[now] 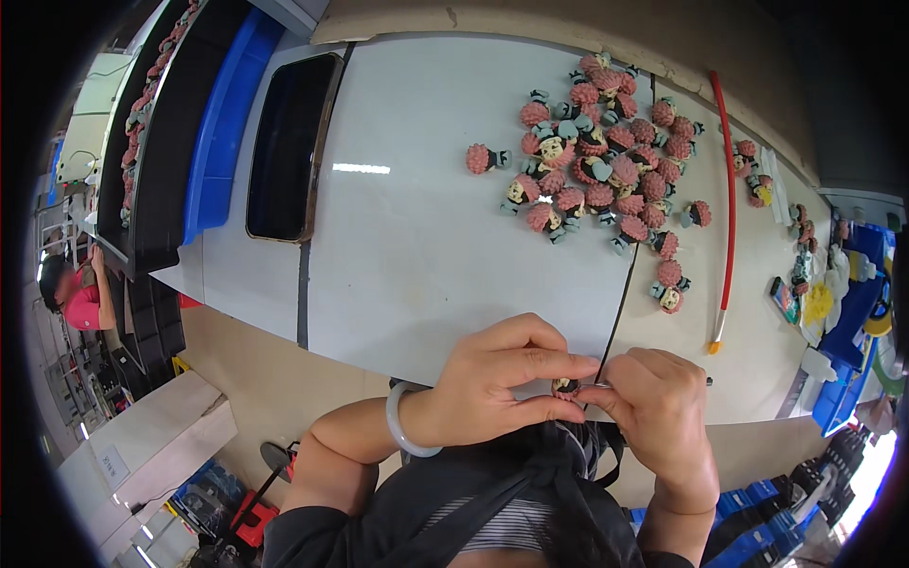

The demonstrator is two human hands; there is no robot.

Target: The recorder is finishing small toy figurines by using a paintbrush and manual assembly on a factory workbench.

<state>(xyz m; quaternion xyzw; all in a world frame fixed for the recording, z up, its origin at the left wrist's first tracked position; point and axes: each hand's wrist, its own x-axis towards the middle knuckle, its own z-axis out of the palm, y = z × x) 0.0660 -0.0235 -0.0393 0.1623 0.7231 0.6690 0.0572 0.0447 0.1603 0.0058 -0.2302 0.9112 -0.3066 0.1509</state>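
Note:
At the table's near edge, my left hand pinches a small figurine with textured pink hair and a dark body between thumb and fingers. My right hand is closed around a thin metal tool, whose tip reaches the figurine; its exact kind is too small to tell. Part of the figurine is hidden by my fingers. Beyond my hands lies a loose heap of similar pink-haired figurines, several tipped on their sides. One figurine lies apart to the left of the heap.
A red-handled paintbrush lies right of the heap. A dark phone rests at the left, beside a blue bin and a black tray. Blue containers stand at the far right. Another person is at far left.

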